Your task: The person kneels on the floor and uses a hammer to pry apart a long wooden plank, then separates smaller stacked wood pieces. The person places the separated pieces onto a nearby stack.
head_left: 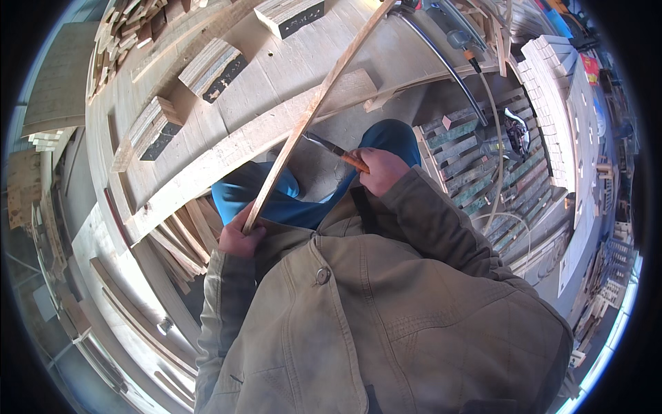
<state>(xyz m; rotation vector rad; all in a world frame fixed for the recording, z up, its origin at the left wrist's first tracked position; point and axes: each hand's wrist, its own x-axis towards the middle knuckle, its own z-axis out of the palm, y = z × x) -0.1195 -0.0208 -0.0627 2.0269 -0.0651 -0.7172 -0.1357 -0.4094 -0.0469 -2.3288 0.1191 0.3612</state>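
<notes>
My left hand (241,236) is closed around the near end of a long, thin wooden strip (314,107). The strip slants away up and to the right, crossing over a wide board (255,134) at the bench's near edge. In my right hand (383,171) is a bladed hand tool (353,160) with an orange-brown handle, its fingers wrapped round the grip. Its narrow metal blade points left, and the tip appears at or close to the strip's right edge; I cannot tell whether they touch. Whether it is a knife or a chisel is unclear.
Stacked plywood blocks (212,69) with dark ends stand on the wooden bench (276,69). Loose slats (183,241) lie below it at left. To the right are a slatted pallet (476,165), a hanging hose (498,138), a curved metal tube (441,58) and stacked pale wood (548,90).
</notes>
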